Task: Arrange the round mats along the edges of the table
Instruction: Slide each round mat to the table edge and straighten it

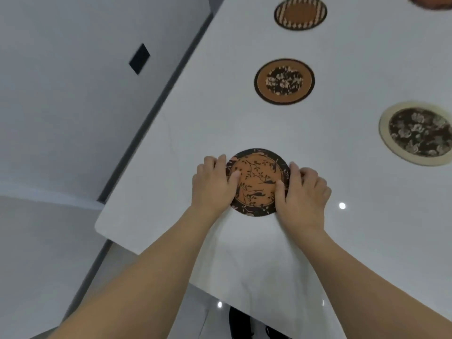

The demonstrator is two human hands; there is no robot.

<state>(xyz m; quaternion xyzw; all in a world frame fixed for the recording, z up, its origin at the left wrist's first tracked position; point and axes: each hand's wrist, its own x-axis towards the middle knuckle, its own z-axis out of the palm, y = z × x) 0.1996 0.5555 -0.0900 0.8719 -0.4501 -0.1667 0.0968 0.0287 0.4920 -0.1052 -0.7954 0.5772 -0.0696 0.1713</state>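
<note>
The branch-patterned mat (258, 182) lies flat on the white table (342, 241), near its left edge. It looks thin, light and fairly stiff, so you should pinch it at opposite rims. Your left hand (212, 184) and right hand (303, 192) grasp its sides, thumbs on top. Beyond lie the floral mat (284, 81) and striped mat (300, 12). No writing is legible.

Three mats (284, 81) along table (342, 241) left edge.
</note>
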